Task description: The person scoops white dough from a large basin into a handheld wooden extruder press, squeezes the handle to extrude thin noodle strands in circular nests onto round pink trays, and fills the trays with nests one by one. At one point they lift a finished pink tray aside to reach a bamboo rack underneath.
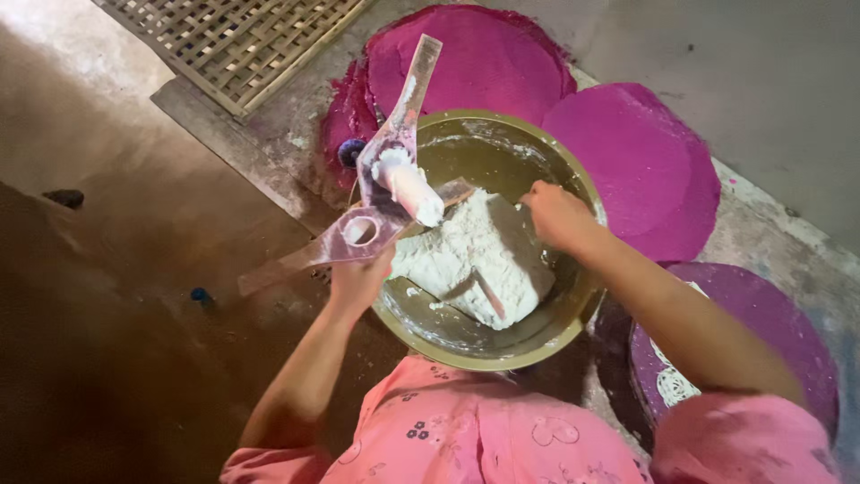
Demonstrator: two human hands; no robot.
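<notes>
A wide metal bowl (537, 336) sits on the floor and holds a big lump of white dough (475, 255). My left hand (358, 280) grips the lower handle of a clear hinged press (390, 193), whose white cylinder is smeared with dough and hangs over the bowl's left rim. My right hand (557, 215) is closed over the dough's right edge inside the bowl. My pink sleeves fill the bottom of the view.
Round magenta mats lie behind the bowl (475, 58), at its right (645, 166) and at lower right (761, 314), the last with thin white strands on it. A woven bamboo lattice (233, 40) lies at top left. Bare floor spreads to the left.
</notes>
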